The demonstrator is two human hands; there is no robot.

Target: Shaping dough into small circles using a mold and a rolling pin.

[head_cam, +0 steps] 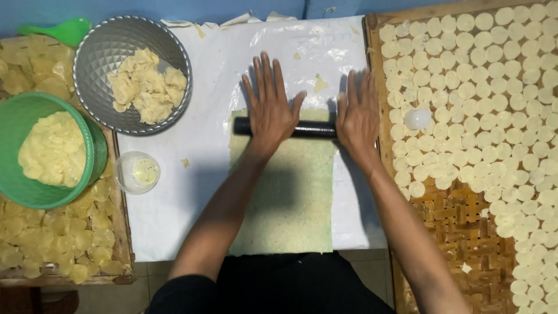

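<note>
Now both hands flat, fingers spread: left hand [268,104], right hand [358,113] pressing black rolling pin [302,129] at frame centre, atop far end of thin dough sheet [288,197]. Risks: uneven palm pressure may tear sheet; plastic sheet [192,192] beneath may slip.

Rolling pin [308,129] across dough sheet [285,197]; bowls [93,58] left, perhaps woven tray [459,227] right.

One rolling pin [302,129] lies on one dough sheet [288,197]. Left of the sheet: two bowls, one metal [102,52], one green [14,125], and one cup [137,172]. Two hands, left [270,107] and right [357,113].
</note>
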